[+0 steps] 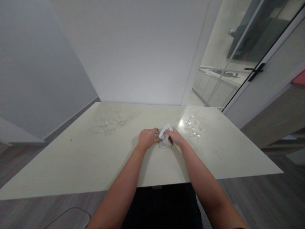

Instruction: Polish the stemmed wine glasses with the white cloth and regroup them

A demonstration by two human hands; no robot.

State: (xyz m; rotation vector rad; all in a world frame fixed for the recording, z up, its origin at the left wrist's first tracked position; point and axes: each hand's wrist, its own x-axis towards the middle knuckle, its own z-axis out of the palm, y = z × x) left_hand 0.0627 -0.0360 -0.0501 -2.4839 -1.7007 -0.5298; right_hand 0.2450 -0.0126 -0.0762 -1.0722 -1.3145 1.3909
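Both my hands meet over the middle of the pale table point(71, 165). My left hand point(147, 138) is closed around a small clear glass point(156, 133), of which only a bit shows between the hands. My right hand point(175, 136) is closed on a white cloth point(165, 136) that is pressed against and partly wrapped round that glass. The cloth hangs down a little below the hands.
Several clear glasses point(108, 122) stand at the far left of the table. Another group of clear glasses point(195, 122) stands at the far right. A glass sliding door point(238, 63) is to the right. A chair corner point(69, 219) shows at the bottom left.
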